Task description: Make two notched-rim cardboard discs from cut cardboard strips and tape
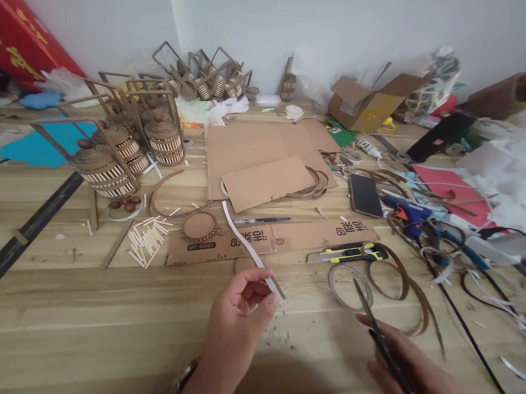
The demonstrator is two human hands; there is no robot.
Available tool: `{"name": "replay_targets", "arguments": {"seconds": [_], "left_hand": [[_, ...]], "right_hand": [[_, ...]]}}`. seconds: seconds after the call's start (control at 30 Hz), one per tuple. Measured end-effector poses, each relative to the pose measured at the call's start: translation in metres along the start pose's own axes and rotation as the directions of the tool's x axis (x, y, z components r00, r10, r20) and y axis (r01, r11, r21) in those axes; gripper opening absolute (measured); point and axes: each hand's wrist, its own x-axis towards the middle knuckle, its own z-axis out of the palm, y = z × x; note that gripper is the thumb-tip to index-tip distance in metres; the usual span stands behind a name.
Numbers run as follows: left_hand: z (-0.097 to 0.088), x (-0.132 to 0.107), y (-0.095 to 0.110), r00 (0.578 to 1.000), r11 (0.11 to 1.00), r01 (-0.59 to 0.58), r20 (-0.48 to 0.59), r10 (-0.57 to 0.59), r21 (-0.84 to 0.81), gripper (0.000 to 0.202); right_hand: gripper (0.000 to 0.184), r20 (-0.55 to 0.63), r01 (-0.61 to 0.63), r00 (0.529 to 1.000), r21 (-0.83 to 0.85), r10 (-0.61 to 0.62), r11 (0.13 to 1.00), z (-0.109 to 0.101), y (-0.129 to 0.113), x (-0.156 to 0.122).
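Observation:
My left hand (242, 317) pinches the near end of a narrow white strip (244, 241) between thumb and fingers. The strip slants up and away over a piece of printed cardboard (282, 234). A short brown edge shows beside its held end. In my right hand (418, 367) is a slim dark pointed tool (382, 337), its tip towards a pale ring (335, 288); its exact kind is unclear. Dark crumbs lie on the table right of my left hand. A yellow-and-black utility knife (349, 253) and a pen (263, 219) rest beyond the hands.
Small lidded baskets with handles (104, 166) stand at left, near loose pale sticks (148, 239) and a small braided ring (199, 225). Cardboard sheets (244, 147) lie mid-table. A phone (365, 196), a blue glue gun (409, 217), brown strips (421, 300) and cables crowd the right.

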Motion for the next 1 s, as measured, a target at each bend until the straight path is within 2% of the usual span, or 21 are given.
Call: {"name": "replay_targets", "arguments": {"seconds": [0.03,0.1,0.17,0.27,0.37,0.47,0.6,0.8,1.0], "left_hand": [[-0.002,0.0,0.001,1.0,1.0,0.008,0.002,-0.008,-0.012,0.028],[-0.007,-0.001,0.003,1.0,0.999,0.011,0.001,-0.011,-0.033,0.027],[-0.012,-0.001,0.004,1.0,0.999,-0.002,-0.001,0.001,-0.053,0.026],[-0.021,0.001,0.006,1.0,0.999,-0.021,-0.012,0.021,-0.05,0.024],[-0.026,0.002,0.01,0.998,0.999,-0.051,-0.036,0.051,0.003,0.024],[-0.025,0.004,0.015,0.995,0.997,-0.071,-0.072,0.074,0.041,0.026],[-0.022,0.009,0.016,0.993,0.994,-0.076,-0.082,0.083,0.08,0.028],[-0.023,0.009,0.008,0.993,0.984,-0.099,-0.045,0.106,0.146,0.031],[-0.012,0.002,0.018,0.985,0.975,-0.09,-0.127,0.117,0.201,0.033]], "right_hand": [[0.042,0.148,-0.037,0.989,0.079,0.025,0.996,0.006,-0.016,0.006],[0.036,0.291,-0.108,0.956,0.237,0.036,0.965,0.021,-0.045,0.018],[0.037,0.347,-0.081,0.937,0.336,-0.044,0.939,0.037,-0.067,0.028],[0.038,0.364,0.004,0.912,0.448,-0.187,0.894,0.06,-0.084,0.037],[0.043,0.397,-0.019,0.891,0.516,-0.22,0.856,0.079,-0.086,0.041],[0.061,0.423,-0.104,0.889,0.559,-0.175,0.822,0.089,-0.086,0.041],[0.064,0.514,-0.207,0.847,0.553,-0.136,0.807,0.088,-0.092,0.044],[0.065,0.567,-0.235,0.809,0.554,-0.155,0.798,0.08,-0.095,0.051],[0.078,0.552,-0.232,0.819,0.567,-0.156,0.79,0.088,-0.084,0.049]]}}
